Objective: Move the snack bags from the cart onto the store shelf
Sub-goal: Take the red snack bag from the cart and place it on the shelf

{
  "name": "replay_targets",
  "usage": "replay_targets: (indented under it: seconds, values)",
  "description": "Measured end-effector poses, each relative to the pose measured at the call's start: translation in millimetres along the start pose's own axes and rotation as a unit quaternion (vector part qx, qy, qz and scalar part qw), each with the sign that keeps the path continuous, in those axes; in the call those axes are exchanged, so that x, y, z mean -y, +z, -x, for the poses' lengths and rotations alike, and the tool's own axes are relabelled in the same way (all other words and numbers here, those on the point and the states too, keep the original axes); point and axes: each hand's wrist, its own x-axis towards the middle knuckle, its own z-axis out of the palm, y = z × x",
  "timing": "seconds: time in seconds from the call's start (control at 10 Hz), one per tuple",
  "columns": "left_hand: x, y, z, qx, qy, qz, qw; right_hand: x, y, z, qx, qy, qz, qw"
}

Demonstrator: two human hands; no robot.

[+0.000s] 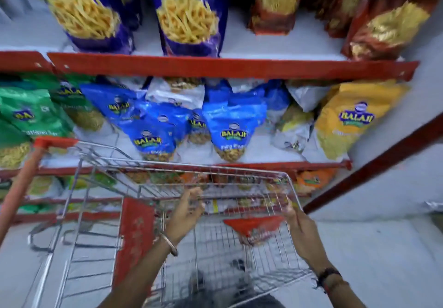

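Red snack bag (255, 230) lies low inside the wire cart (100, 212), towards its right side, and it looks like the only bag in the basket. Both bare hands reach down into the cart from above. The left hand (185, 208) hangs over the middle of the basket, fingers (195, 194) loosely spread and curled, holding nothing. The right hand (300, 230) comes in at the cart's right rim, fingers pointing towards the red bag's upper right corner; the picture is too blurred to tell whether they touch it or grip it. A bangle sits on the left wrist, a dark band on the right.

Beyond the cart stands the store shelf (227, 68) with red front edges. On the middle level, blue bags (230, 130) lean together at centre, green bags (31, 113) at left, a yellow bag (347, 121) at right. The upper level carries purple bags (189, 15) and reddish-brown bags (388, 20).
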Motion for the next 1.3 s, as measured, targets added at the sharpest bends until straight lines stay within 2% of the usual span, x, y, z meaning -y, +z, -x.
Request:
replay_targets:
  seconds: [0.1,0.2,0.3,0.4,0.5,0.6,0.7,0.8,0.9,1.0,1.1,1.2,1.3]
  values:
    - [42.3,35.2,9.1,0.033,-0.096,-0.018,0.995,-52.4,11.1,5.3,0.042,0.1,0.068,0.992]
    - [71.2,66.4,8.7,0.041,-0.128,0.041,0.99,-76.1,21.8,-14.9,0.142,0.198,0.096,0.965]
    - [98.9,96.2,-7.3,0.06,-0.174,0.097,0.978,-110.8,35.2,-48.9,0.189,0.215,0.0,0.958]
    - [123.6,127.0,-22.3,0.097,-0.219,0.116,0.964,-138.2,50.3,-70.4,0.157,0.147,-0.007,0.976]
    - [133.0,156.4,-32.6,0.097,-0.245,0.117,0.958,-135.0,66.6,-84.8,0.139,0.152,0.048,0.977]
    - [144.7,175.8,-38.4,0.026,-0.278,0.164,0.946,-125.9,71.4,-81.9,0.065,0.133,0.019,0.989]
    - [149.8,178.7,-42.2,-0.039,-0.319,0.154,0.934,-133.8,74.9,-79.7,0.034,0.136,0.004,0.99]
    - [144.2,168.8,-45.6,-0.061,-0.289,0.101,0.95,-142.5,76.3,-76.9,0.041,0.147,0.031,0.988]
    - [129.5,147.7,-47.3,-0.067,-0.216,0.03,0.974,-131.0,65.0,-74.5,0.034,0.117,0.032,0.992]
    - [79.3,122.5,-43.6,-0.048,-0.211,0.037,0.976,-113.6,44.9,-75.4,0.022,0.045,-0.008,0.999]
    - [36.9,101.8,-38.5,-0.049,-0.108,-0.002,0.993,-100.5,24.4,-81.5,0.0,-0.003,-0.073,0.997]
    - [-10.5,85.0,-36.4,-0.104,-0.002,0.066,0.992,-52.1,-7.9,-82.0,-0.008,-0.029,-0.178,0.984]
    - [-65.9,66.4,-38.4,-0.136,0.07,0.107,0.982,11.5,-48.7,-79.6,-0.034,-0.078,-0.246,0.966]
